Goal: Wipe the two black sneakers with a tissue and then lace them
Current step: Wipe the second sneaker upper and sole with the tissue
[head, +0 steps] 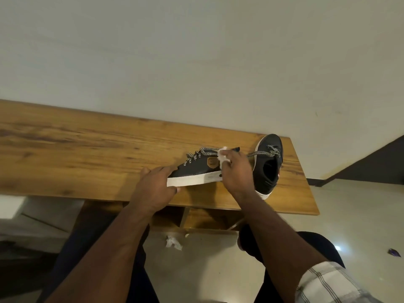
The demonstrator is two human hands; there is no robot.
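A black sneaker (196, 169) with a white sole and a tan side patch lies on its side on the wooden table (87, 149). My left hand (153, 186) grips its toe end, fingers over the upper and thumb under the sole. My right hand (236, 171) holds a crumpled white tissue (223, 157) against the sneaker's heel side. The second black sneaker (269, 165) stands just right of my right hand, its opening facing me. Black-and-white laces (260, 153) trail loose from both shoes.
The table's right edge (306, 178) is close to the second sneaker. A used crumpled tissue (173, 242) lies on the pale floor under the table, between my knees. A small purple wrapper (394, 252) lies on the floor at far right. A plain wall stands behind the table.
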